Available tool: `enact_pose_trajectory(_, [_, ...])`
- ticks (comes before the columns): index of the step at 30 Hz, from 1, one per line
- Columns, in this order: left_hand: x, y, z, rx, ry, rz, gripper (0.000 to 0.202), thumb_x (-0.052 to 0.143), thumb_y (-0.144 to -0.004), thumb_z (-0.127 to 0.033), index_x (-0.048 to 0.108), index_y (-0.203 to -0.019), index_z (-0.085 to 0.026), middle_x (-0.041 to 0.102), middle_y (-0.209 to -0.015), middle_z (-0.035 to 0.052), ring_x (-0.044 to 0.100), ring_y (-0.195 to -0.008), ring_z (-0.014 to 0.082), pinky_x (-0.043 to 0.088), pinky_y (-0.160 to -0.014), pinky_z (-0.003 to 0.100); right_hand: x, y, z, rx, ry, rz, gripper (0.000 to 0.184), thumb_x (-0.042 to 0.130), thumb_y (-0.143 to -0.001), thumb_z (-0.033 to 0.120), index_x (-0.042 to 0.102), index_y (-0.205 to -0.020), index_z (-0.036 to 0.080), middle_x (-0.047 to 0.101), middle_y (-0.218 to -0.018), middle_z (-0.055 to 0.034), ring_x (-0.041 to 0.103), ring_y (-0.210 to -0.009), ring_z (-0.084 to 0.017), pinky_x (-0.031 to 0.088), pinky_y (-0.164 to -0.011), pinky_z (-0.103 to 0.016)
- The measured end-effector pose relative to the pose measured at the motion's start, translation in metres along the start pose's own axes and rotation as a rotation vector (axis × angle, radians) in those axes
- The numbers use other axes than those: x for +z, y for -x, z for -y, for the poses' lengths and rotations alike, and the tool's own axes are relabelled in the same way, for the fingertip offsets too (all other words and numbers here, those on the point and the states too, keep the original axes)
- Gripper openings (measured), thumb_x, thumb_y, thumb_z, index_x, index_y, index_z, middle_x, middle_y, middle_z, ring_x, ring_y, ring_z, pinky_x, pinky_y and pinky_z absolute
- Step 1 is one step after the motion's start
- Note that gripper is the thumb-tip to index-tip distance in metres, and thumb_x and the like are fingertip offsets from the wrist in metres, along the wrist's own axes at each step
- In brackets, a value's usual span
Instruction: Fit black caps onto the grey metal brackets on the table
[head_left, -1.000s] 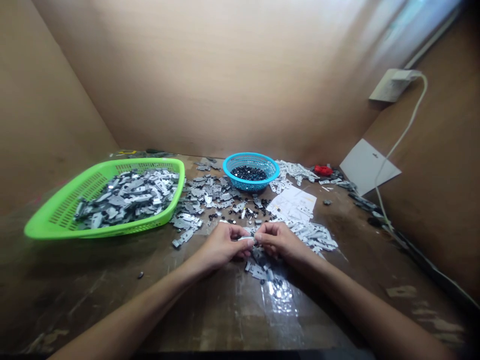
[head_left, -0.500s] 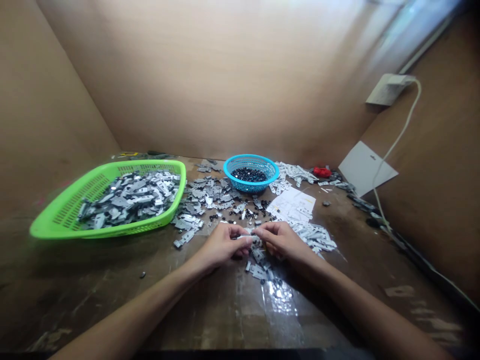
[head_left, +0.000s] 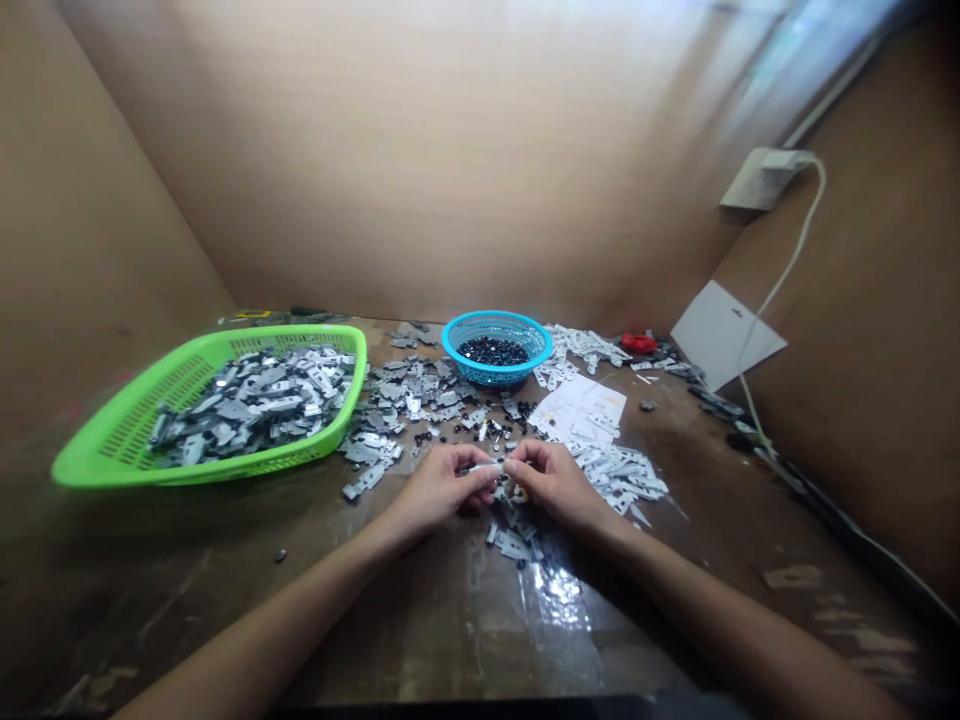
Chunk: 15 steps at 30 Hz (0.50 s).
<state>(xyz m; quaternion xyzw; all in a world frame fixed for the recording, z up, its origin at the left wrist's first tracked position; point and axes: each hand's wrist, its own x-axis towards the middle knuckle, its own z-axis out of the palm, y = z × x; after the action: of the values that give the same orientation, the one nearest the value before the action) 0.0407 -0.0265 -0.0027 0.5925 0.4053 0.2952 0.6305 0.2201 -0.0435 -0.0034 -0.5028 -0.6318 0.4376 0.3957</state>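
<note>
My left hand point(head_left: 442, 490) and my right hand point(head_left: 551, 483) meet over the wooden bench, their fingertips pinching a small pale metal part point(head_left: 486, 468) from both sides. Its exact shape is hidden by my fingers. Just below my hands lies a heap of grey metal pieces point(head_left: 514, 535), and whiter strips point(head_left: 619, 480) lie beside my right hand. More grey brackets point(head_left: 412, 395) are spread above my left hand, with tiny black bits point(head_left: 495, 425) among them.
A lime-green plastic basket point(head_left: 97, 465) full of grey metal parts sits at the left. A blue mesh basket point(head_left: 495, 375) holds small black pieces. Farther right are a printed paper sheet point(head_left: 577, 410), a red object point(head_left: 637, 343) and a white cable point(head_left: 787, 260) running from a wall socket point(head_left: 761, 180).
The whole view has drifted slightly left. My hands stay together on the small part, with only slight shifts of my fingers.
</note>
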Motion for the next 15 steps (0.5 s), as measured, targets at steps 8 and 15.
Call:
enact_pose_trajectory(8, [-0.027,0.005,-0.026,0.097,0.241,-0.142,0.037,0.059,-0.072,-0.049,0.058,-0.083,-0.013,0.063,-0.074,0.0043,0.058,-0.059,0.0096,0.046,-0.057,0.021,-0.006,0.003,0.004,0.029,-0.068,0.032,0.037,0.051,-0.081,0.042,0.052,-0.111,0.02,0.052,-0.066,0.0005,0.045,-0.046,-0.009,0.035,-0.041,-0.02])
enact_pose_trajectory(15, [-0.078,-0.005,-0.034,0.302,0.051,-0.521,0.056,0.045,-0.078,-0.054,0.049,-0.117,-0.015,0.057,-0.113,0.0134,0.055,-0.102,0.0207,0.043,-0.086,0.035,-0.01,-0.002,0.001,-0.031,-0.058,-0.074,0.038,0.05,-0.081,0.04,0.051,-0.114,0.022,0.055,-0.082,-0.0033,0.047,-0.051,-0.01,0.037,-0.043,-0.022])
